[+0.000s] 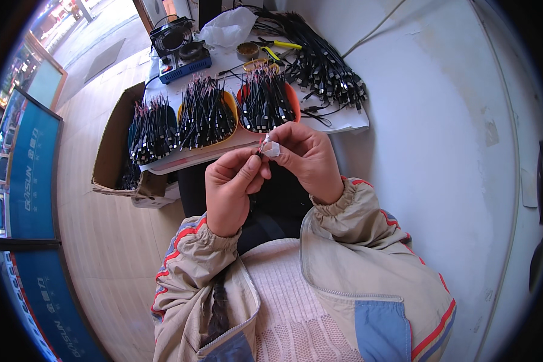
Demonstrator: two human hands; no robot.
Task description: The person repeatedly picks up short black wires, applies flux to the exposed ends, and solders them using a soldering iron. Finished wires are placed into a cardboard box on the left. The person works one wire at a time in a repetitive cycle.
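Over my lap, near the table's front edge, both hands meet with fingertips pinched together. My left hand (238,184) grips the end of a black cable (259,153), where thin red wire shows. My right hand (308,158) pinches a small white piece (273,149) against the wire end; its exact kind is too small to tell. Just beyond my hands, bundles of black cables with bare reddish wire ends and metal plugs stand in a red container (293,99), a yellow container (231,104) and a dark teal container (132,128).
On the white table (190,158) are a blue device with a fan (178,45), a plastic bag (228,27), a small round tin (247,50), yellow-handled pliers (286,44) and a heap of black cables (326,66). A cardboard box (111,142) stands left, a white wall (428,151) right.
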